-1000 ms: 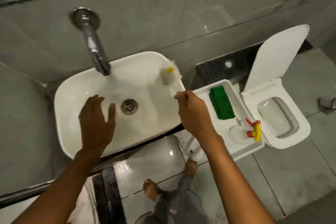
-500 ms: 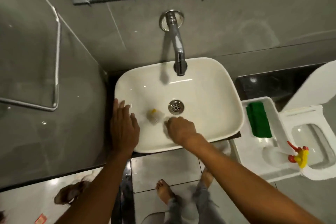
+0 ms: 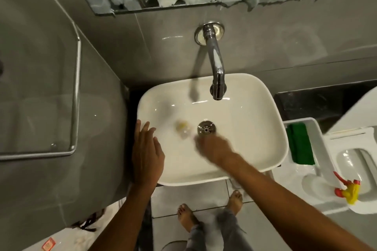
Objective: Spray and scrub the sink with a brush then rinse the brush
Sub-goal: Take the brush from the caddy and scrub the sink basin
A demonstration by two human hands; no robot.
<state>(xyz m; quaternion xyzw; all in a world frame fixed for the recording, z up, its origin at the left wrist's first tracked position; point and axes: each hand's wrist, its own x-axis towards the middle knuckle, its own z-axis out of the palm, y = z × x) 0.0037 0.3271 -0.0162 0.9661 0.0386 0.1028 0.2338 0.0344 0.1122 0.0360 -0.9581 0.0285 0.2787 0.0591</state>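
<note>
A white rectangular sink (image 3: 255, 96) sits below a chrome wall tap (image 3: 216, 71), with a metal drain (image 3: 206, 128) in its middle. My right hand (image 3: 214, 149), blurred by motion, is inside the basin just below the drain and is closed on the handle of a white brush. The brush head (image 3: 182, 128), white with a yellow spot, lies on the basin floor left of the drain. My left hand (image 3: 146, 153) rests flat on the sink's left front rim with fingers spread, holding nothing. No water is seen running from the tap.
A white caddy (image 3: 318, 142) to the right of the sink holds a green sponge (image 3: 299, 144) and a spray bottle with a red and yellow trigger (image 3: 349, 188). A toilet (image 3: 359, 161) stands further right. A glass shelf (image 3: 40, 128) is on the left wall. My bare feet (image 3: 187, 218) are below.
The brush went from the sink's far right rim down to the basin floor left of the drain and keeps scrubbing there. My left hand shifted from inside the basin to the left rim.
</note>
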